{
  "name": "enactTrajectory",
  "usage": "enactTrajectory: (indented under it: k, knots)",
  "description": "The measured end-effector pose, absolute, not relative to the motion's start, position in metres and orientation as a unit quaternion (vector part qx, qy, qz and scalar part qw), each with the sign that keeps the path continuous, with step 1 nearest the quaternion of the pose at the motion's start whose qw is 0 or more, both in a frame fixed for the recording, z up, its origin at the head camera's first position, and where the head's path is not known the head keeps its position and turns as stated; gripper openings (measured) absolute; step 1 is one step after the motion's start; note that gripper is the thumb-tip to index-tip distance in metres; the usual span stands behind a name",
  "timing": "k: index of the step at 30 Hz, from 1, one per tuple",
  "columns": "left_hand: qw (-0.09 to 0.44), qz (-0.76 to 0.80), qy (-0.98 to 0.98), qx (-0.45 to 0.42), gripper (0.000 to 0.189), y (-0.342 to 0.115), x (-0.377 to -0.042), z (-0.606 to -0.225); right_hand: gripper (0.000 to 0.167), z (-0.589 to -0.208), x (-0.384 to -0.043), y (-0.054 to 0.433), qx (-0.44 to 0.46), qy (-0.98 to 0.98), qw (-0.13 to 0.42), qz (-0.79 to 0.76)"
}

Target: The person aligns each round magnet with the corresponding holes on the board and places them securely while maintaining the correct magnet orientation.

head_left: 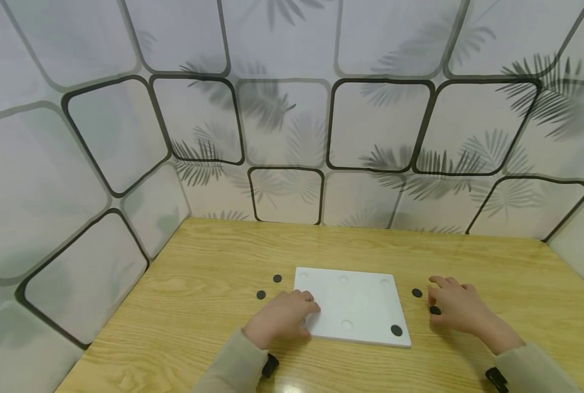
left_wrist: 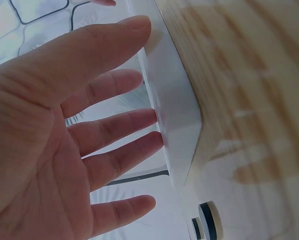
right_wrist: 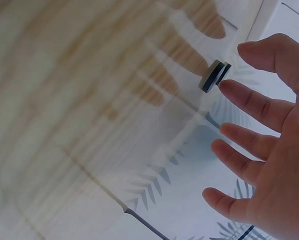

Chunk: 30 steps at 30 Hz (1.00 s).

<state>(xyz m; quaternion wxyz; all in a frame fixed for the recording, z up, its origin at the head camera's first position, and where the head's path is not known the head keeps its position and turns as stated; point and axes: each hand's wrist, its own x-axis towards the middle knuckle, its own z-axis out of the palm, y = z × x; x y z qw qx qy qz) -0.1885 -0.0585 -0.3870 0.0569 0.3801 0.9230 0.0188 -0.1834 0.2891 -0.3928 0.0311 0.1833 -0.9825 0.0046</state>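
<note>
A white board (head_left: pixel 356 297) with shallow round recesses lies on the table, a black disc (head_left: pixel 396 330) at its near right corner. My left hand (head_left: pixel 283 318) is over the board's left edge, fingers spread and fingertips right at the board (left_wrist: pixel 174 100) in the left wrist view. To the right of the board, my right hand (head_left: pixel 461 308) hovers beside a black disc (head_left: pixel 435 310), nothing gripped. The right wrist view shows its thumb and index fingertips (right_wrist: pixel 228 89) parted close to that disc (right_wrist: pixel 210 77). Another disc (head_left: pixel 417 292) lies just beyond.
Two more black discs, one farther back (head_left: pixel 277 278) and one nearer (head_left: pixel 261 295), lie left of the board on the wooden table (head_left: pixel 223 256). A patterned curtain-like backdrop (head_left: pixel 282 125) rises behind the table and along its left side.
</note>
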Motion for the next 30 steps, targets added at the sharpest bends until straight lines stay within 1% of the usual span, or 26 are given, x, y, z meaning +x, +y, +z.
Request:
enactTrajectory:
  k: [21,30]
  knots:
    - [0.062,0.023,0.924,0.377,0.042,-0.0590,-0.1892,-0.3867,0.020,-0.3946,-0.1847,0.2914,0.181,-0.983,0.030,-0.015]
    - [0.053,0.021,0.922,0.382,0.041,-0.0600,-0.1885,-0.3868,0.023,-0.3939,-0.1837,0.2911,0.181,-0.983,0.027,-0.018]
